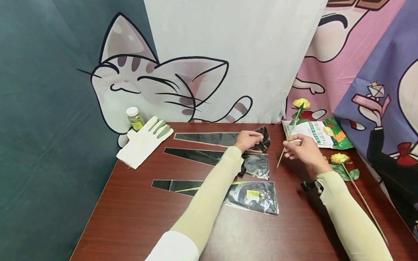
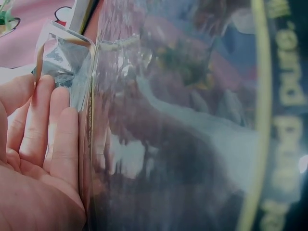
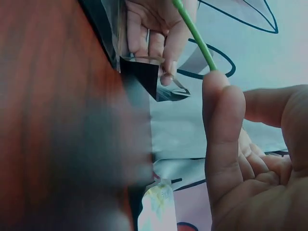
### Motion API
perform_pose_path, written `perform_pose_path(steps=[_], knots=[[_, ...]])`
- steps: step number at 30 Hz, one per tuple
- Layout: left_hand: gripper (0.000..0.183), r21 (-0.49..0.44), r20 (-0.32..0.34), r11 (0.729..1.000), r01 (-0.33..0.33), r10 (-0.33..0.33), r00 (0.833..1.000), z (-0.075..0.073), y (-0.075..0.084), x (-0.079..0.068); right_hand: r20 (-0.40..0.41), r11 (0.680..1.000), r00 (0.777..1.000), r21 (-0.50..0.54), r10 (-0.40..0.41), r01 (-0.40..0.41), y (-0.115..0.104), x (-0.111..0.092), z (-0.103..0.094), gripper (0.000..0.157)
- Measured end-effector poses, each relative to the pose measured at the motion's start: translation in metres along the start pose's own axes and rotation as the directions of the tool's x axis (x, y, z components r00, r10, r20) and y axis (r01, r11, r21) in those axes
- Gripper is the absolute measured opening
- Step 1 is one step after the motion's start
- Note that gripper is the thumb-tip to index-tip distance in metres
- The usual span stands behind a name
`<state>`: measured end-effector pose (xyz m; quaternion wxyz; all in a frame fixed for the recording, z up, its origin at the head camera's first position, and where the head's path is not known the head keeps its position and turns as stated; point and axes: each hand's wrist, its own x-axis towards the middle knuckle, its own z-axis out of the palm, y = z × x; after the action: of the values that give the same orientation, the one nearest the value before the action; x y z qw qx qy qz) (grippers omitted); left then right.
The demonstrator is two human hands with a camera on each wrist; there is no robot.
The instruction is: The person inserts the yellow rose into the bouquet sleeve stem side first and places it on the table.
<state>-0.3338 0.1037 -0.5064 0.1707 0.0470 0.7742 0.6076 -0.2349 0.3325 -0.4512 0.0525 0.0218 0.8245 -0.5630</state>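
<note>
My left hand [image 1: 248, 140] pinches the edge of the open mouth of the farthest black-and-clear plastic flower sleeve [image 1: 205, 138]. In the left wrist view, the sleeve's lifted mouth [image 2: 62, 60] stands between thumb and fingertips. To its right, my right hand [image 1: 303, 149] pinches the green stem of a yellow rose [image 1: 301, 104]. The bloom points up and away, and the stem's lower end slants down towards the table, apart from the sleeve. In the right wrist view, the stem [image 3: 196, 33] rises from between thumb and fingertips, and the sleeve's mouth [image 3: 166, 91] gapes beyond.
Two more flower sleeves, a middle one [image 1: 258, 166] and a nearer one [image 1: 267, 199], lie flat under my left forearm. A second yellow rose [image 1: 339, 158] lies by my right forearm. Behind it is a green-and-white packet [image 1: 336, 134]. A white glove [image 1: 140, 145] and small jar [image 1: 135, 119] are at far left.
</note>
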Motion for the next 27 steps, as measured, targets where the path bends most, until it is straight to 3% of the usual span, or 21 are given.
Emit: perform_pose_path(steps=[8, 19, 27], knots=[[0.015, 0.011, -0.006, 1.0, -0.008, 0.008, 1.0, 0.0, 0.0, -0.001, -0.103, 0.999, 0.995, 0.035, -0.014, 0.017, -0.01, 0.03, 0.004, 0.027], [0.014, 0.025, -0.022, 1.0, -0.02, 0.02, 1.0, 0.003, -0.002, -0.001, -0.257, 0.968, 0.966, 0.235, -0.021, 0.084, -0.008, 0.068, 0.017, 0.018], [0.016, 0.028, -0.035, 0.999, -0.035, 0.036, 0.999, 0.003, -0.001, -0.001, -0.311, 0.983, 0.95, 0.162, -0.03, 0.085, -0.002, 0.079, 0.022, 0.018]])
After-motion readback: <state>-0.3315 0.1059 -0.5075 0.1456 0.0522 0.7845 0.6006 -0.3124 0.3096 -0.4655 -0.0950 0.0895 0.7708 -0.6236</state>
